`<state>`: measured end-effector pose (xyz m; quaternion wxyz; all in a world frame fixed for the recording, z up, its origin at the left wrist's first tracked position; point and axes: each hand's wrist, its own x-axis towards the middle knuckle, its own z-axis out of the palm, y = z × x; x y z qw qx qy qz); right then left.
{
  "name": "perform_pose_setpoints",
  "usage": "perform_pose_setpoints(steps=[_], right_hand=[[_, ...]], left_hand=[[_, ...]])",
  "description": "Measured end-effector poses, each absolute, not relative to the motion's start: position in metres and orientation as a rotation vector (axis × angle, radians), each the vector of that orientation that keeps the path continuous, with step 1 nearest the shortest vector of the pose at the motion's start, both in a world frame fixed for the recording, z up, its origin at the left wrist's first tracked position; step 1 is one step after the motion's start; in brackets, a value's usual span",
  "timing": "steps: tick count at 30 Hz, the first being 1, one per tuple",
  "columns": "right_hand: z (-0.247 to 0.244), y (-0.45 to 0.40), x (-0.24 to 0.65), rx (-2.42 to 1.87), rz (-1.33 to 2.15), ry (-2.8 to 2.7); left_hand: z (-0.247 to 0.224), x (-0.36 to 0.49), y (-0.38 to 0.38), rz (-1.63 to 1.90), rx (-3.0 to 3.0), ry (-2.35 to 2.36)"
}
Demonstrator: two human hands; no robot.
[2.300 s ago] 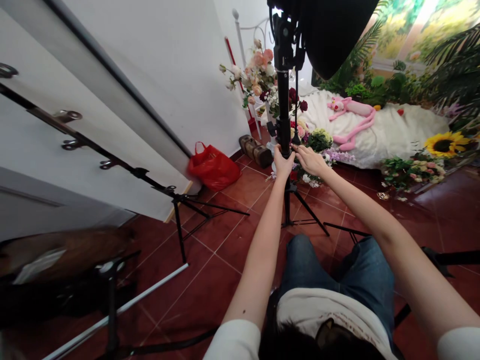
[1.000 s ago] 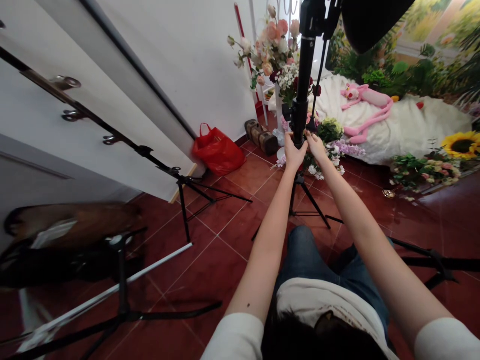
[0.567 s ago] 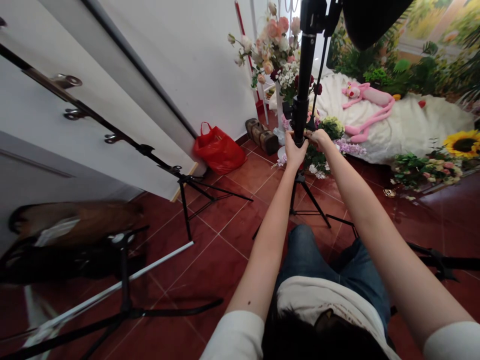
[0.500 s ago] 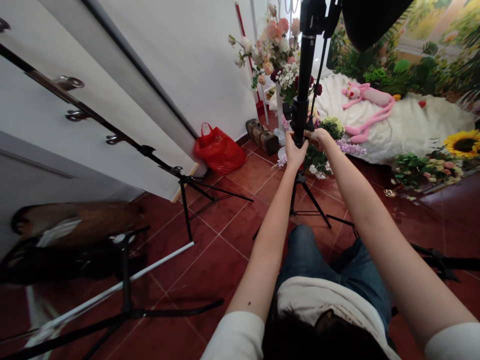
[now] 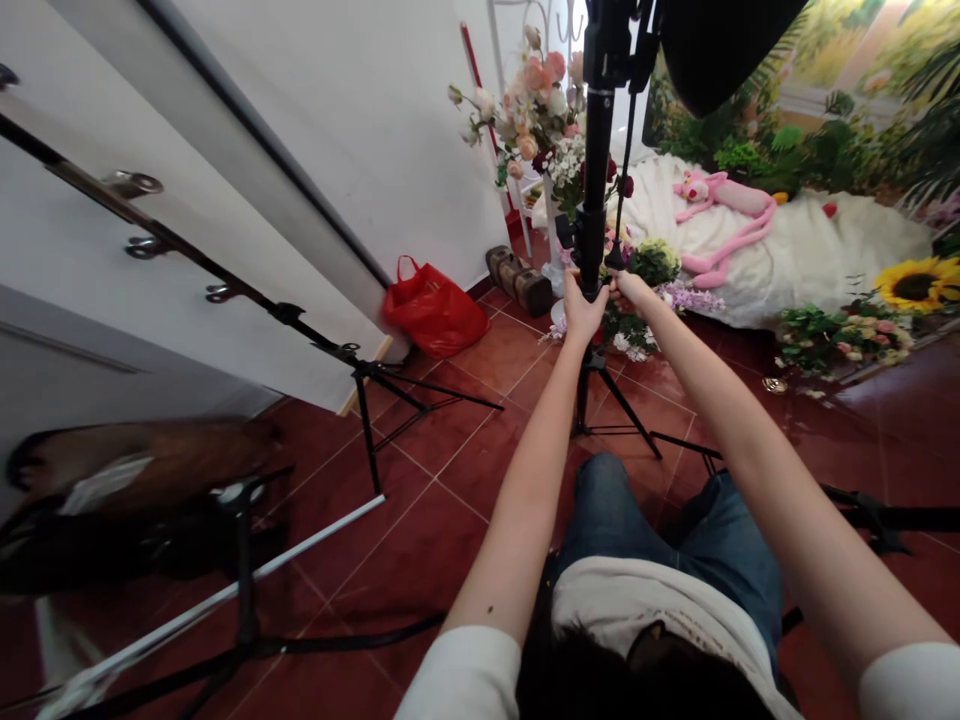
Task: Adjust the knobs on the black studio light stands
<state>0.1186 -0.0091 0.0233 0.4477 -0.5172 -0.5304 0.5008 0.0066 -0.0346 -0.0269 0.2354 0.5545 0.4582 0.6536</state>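
A black light stand [image 5: 596,150] rises upright in front of me on spread legs, with a dark rounded lamp head or shade at the top right, partly cut off by the frame. My left hand [image 5: 583,308] is closed around the pole, below a black collar with a side knob [image 5: 565,232]. My right hand [image 5: 632,290] is closed in a pinch at the pole's right side; the small part between its fingers is hidden. Just above those fingers ends a thin black cord [image 5: 621,190] hanging beside the pole.
Artificial flowers [image 5: 536,110] stand behind the pole. A pink plush toy [image 5: 731,205] lies on white cloth [image 5: 817,270]. To the left are a red bag [image 5: 435,315], a small brown trunk [image 5: 519,282], another tripod stand [image 5: 367,370], a white pole [image 5: 300,548] and black stand legs [image 5: 247,590].
The view has shifted slightly. My right hand's fingers have moved a little lower along the pole's side and are drawn in closer. My left hand keeps its hold on the pole.
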Motion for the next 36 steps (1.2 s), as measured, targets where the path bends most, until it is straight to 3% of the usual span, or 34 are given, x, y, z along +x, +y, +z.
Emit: perform_pose_setpoints(steps=[3, 11, 18, 21, 27, 32, 36], right_hand=[[0.006, -0.058, 0.131, -1.323, 1.441, -1.22], [-0.053, -0.208, 0.228, -1.466, 1.327, -1.387], [-0.084, -0.327, 0.322, -1.584, 1.1, -0.848], [-0.087, -0.369, 0.345, -1.571, 1.005, -0.663], [-0.08, -0.432, 0.373, -1.442, 0.789, -0.397], [-0.069, -0.475, 0.385, -1.355, 0.651, -0.254], [-0.058, -0.503, 0.391, -1.327, 0.633, -0.196]], left_hand=[[-0.029, 0.006, -0.033, 1.794, 1.527, 1.275], [-0.028, 0.014, -0.039, 1.851, 1.493, 1.39], [-0.039, 0.059, -0.104, 2.031, 1.227, 1.709], [-0.063, 0.101, -0.142, 1.9, 1.136, 1.747], [-0.079, 0.233, -0.207, 1.291, 1.369, 1.221], [-0.029, 0.362, -0.256, 0.952, 1.541, 0.426], [0.017, 0.458, -0.3, 0.795, 1.493, 0.096]])
